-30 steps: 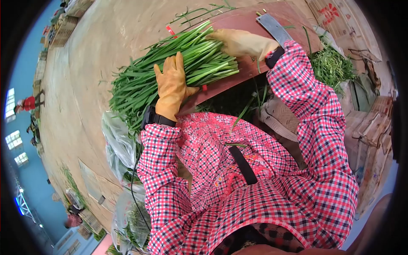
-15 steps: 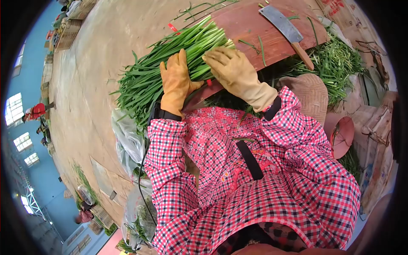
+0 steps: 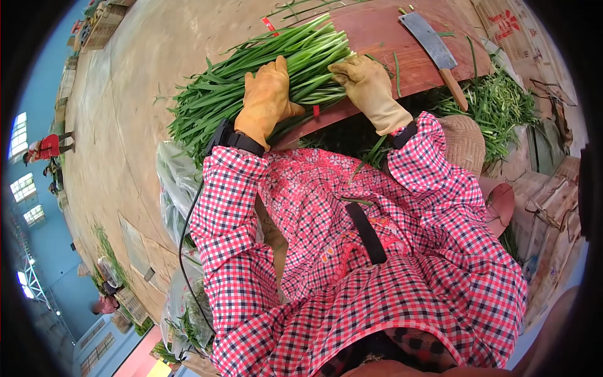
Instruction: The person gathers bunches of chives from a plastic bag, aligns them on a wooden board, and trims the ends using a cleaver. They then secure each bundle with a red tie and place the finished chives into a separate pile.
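Note:
A large bunch of garlic chives (image 3: pixel 220 94) lies across the red board, its green leaves to the left and its pale stalk ends to the right. My left hand (image 3: pixel 265 97), in an orange glove, is on the middle of the bunch with fingers bent over it and thumb along the near side. At the pale ends, my right hand (image 3: pixel 364 85) in a tan glove has its fingers pinched together on the stalks; the fingertips are partly hidden. A cleaver (image 3: pixel 430 47) with a wooden handle rests on the red board (image 3: pixel 370 34), right of the bunch.
Cut green trimmings (image 3: pixel 499 107) are heaped beyond the board's right edge. Plastic bags (image 3: pixel 179 182) with greens stand at my left. Loose stalks lie on the board and floor. A person in red (image 3: pixel 50 146) is far off at left; wooden crates (image 3: pixel 543 207) are at right.
My left hand's fingers have bent further over the bunch. My right hand has gone from flatter fingers to a pinch at the stalk ends. The view has shifted slightly.

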Action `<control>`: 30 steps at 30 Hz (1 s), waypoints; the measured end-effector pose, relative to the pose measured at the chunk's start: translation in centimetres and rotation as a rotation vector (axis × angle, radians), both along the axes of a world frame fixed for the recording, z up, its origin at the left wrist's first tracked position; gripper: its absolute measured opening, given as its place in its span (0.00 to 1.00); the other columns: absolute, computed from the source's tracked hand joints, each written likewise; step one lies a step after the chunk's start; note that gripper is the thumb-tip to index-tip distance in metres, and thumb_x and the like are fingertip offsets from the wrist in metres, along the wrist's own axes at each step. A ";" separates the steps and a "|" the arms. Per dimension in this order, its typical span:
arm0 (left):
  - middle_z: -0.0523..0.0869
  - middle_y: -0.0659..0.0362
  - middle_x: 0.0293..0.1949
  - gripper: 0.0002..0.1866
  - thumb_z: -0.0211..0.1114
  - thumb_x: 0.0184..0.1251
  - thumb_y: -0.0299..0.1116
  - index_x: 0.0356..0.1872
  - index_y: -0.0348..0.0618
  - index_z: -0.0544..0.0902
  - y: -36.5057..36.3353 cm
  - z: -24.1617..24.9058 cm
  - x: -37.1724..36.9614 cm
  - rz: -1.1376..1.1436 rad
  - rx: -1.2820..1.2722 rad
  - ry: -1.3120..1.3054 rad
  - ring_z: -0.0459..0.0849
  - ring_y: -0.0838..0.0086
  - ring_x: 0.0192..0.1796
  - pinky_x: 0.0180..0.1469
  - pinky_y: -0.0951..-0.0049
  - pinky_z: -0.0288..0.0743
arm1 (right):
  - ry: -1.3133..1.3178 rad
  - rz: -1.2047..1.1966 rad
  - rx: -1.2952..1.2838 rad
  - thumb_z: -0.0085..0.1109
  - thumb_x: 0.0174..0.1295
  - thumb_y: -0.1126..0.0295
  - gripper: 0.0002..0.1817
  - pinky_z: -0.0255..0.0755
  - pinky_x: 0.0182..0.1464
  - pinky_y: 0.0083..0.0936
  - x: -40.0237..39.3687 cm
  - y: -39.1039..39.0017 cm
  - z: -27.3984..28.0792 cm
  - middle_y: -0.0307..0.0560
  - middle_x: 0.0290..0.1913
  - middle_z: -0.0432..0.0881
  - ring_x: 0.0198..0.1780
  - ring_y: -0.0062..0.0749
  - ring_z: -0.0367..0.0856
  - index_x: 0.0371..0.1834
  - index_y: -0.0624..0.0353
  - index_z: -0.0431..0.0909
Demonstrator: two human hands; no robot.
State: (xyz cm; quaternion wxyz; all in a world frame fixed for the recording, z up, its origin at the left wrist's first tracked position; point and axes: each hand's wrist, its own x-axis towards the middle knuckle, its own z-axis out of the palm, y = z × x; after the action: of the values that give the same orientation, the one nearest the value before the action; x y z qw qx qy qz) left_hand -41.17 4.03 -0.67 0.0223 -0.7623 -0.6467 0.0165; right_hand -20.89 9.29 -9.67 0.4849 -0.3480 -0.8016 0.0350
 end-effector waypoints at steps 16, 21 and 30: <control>0.78 0.52 0.57 0.66 0.84 0.27 0.60 0.70 0.32 0.64 -0.4 -4.1 0.2 0.001 0.299 0.099 0.76 0.60 0.62 0.63 0.48 0.69 | 0.088 -0.181 0.094 0.63 0.54 0.76 0.16 0.78 0.52 0.37 2.9 -2.6 3.3 0.47 0.46 0.85 0.50 0.45 0.83 0.48 0.58 0.82; 0.80 0.54 0.53 0.60 0.84 0.28 0.55 0.67 0.33 0.69 -0.7 -2.9 -0.2 -0.029 0.361 0.073 0.78 0.60 0.58 0.59 0.53 0.71 | 0.130 0.056 0.175 0.60 0.49 0.80 0.18 0.77 0.58 0.41 -1.5 -5.7 6.3 0.52 0.49 0.83 0.56 0.48 0.80 0.47 0.64 0.80; 0.81 0.58 0.45 0.59 0.84 0.24 0.54 0.66 0.42 0.70 -0.4 -2.8 -3.5 0.013 0.352 0.084 0.81 0.65 0.50 0.54 0.56 0.71 | -0.221 -0.107 -0.222 0.55 0.63 0.69 0.15 0.73 0.62 0.40 -14.9 9.0 9.3 0.55 0.50 0.84 0.60 0.48 0.79 0.52 0.61 0.80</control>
State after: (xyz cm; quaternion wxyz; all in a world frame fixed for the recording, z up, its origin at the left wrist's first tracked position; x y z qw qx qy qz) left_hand -44.64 3.60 -3.43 0.1826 -0.7409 -0.6431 -0.0649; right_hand -35.83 18.26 -0.36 0.3537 -0.4432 -0.8216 0.0592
